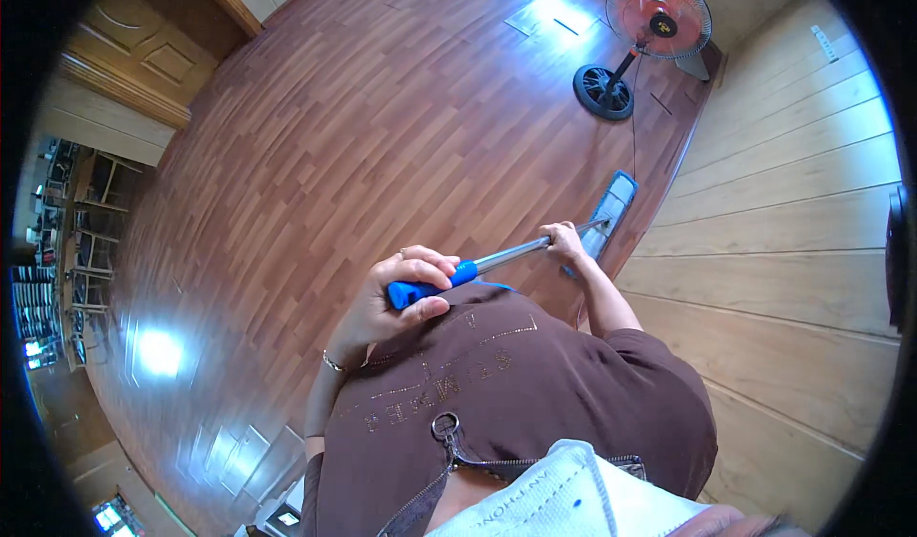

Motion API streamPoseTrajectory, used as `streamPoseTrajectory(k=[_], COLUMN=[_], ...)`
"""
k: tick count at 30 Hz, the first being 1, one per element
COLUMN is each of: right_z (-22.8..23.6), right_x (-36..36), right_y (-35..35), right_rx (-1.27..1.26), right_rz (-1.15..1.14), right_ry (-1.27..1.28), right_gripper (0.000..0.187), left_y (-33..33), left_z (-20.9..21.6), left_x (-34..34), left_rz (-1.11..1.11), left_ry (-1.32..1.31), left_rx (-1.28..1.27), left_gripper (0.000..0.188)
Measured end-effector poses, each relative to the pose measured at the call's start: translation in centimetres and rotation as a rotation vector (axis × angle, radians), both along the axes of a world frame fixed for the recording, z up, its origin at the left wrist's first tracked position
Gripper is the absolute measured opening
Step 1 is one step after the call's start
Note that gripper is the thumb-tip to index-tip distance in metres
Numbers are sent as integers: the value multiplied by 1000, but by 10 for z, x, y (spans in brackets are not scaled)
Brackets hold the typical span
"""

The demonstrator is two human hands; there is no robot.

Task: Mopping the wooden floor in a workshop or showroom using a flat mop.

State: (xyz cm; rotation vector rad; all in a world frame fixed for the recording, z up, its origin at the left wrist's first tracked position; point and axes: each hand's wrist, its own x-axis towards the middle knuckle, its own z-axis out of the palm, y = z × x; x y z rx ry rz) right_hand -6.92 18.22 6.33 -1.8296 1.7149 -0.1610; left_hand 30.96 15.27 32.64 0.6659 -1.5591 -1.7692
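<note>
Gripping the flat mop (503,258), the left hand (378,298) has fingers curled round its blue handle end (409,293) and the right hand (565,242) clasps the metal pole (521,251) lower down, likely steadying the mop head (611,210) on the floor (363,145) near the panelled wall (764,279).

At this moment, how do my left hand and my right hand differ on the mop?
The left hand holds the blue grip; the right hand holds the metal pole, nearer the mop head.
The left wrist wears a bracelet; the right wrist shows none.
Both hands are ungloved and gripping.
</note>
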Motion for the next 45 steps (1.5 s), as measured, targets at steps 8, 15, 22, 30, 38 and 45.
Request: streamPoseTrajectory(k=[8, 15, 22, 30, 38, 45], right_z=[-20, -29, -7, 20, 46, 77], right_x=[-9, 64, 176, 316, 388, 389], right_y=[-66, -124, -156, -152, -54, -46], right_rx=[-56, -138, -257, -237, -83, -93], right_rz=[108, 194, 511, 791, 1125, 1319], right_ry=[176, -13, -218, -711, -866, -633], right_gripper=[8, 10, 8, 25, 24, 29], left_y=[-14, 1, 61, 94, 141, 147], left_z=[-11, 23, 57, 98, 134, 139], left_x=[-6, 32, 56, 48, 59, 53], left_rz=[67, 305, 646, 1064, 343, 308], left_ry=[-46, -127, -257, -303, -394, -473], left_rx=[-75, -221, -385, -855, -859, -925], left_gripper=[23, 20, 16, 16, 34, 36])
